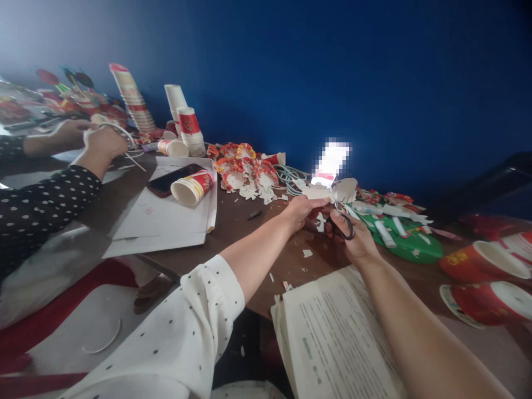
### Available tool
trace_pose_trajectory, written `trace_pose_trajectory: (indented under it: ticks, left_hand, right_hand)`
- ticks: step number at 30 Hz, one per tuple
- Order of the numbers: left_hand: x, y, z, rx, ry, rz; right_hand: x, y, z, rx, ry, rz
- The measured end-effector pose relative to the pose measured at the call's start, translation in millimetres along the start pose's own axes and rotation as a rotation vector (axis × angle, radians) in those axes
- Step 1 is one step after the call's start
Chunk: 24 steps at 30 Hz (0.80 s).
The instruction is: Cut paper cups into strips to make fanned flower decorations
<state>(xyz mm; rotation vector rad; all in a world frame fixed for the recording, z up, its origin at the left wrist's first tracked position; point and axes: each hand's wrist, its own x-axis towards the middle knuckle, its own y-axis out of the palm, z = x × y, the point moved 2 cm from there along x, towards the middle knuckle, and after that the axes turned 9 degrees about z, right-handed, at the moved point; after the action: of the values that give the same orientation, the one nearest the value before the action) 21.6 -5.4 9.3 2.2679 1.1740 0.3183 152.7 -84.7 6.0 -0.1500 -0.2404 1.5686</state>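
In the head view, a cut paper-cup piece (332,191) — white, with petal-like flaps spread out — is held above the brown table (257,244) just in front of the blue wall (332,72). The left hand (302,210) is closed on its lower edge, thumb and fingers pinched around the paper. The right hand (353,235) is wrapped around black-handled scissors (343,224), fingers threaded through the loops, and the blades are pointed up into the cup piece; whether the blades are parted cannot be told.

White paper scraps (307,253) are scattered on the table below the hands. Printed sheets (332,332) are laid at the near edge, under the right forearm. A green plate (409,241) carrying white strips is seen just right of the hands, and red paper cups (486,263) are lying on their sides further right. A heap of red-and-white cut cup pieces (247,169) is piled behind the left hand, beside coiled pale-green cord (291,177).

To the left, a tipped paper cup (192,187) and a dark phone (172,180) are resting on white sheets (166,213). Stacks of cups (185,119) are standing near the wall — and another person's hands (103,141), from a dark dotted sleeve (45,202), are busy with a white strip.
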Motion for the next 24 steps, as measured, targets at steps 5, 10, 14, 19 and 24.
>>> trace_pose_trajectory:
  ticks: [5, 10, 14, 19, 24]
  left_hand:
    - [0.2, 0.3, -0.2, -0.005, 0.0, -0.013]
    - [-1.7, 2.1, -2.3, -0.023, -0.01, -0.013]
    - [-1.5, 2.1, -3.0, -0.044, 0.004, -0.012]
    - [1.3, -0.9, -2.0, -0.029, -0.004, -0.009]
    - [0.5, -1.9, -4.1, 0.026, 0.005, -0.025]
  right_hand:
    - [1.0, -1.7, -1.8, -0.048, -0.013, -0.001]
    - [0.9, -4.9, -3.0, -0.067, -0.019, 0.002]
    - [0.9, -5.9, 0.0, -0.063, -0.048, 0.008]
    - [1.0, -7.1, 3.8, -0.118, -0.063, 0.039]
    - [0.6, -8.2, 5.7, -0.106, -0.041, 0.057]
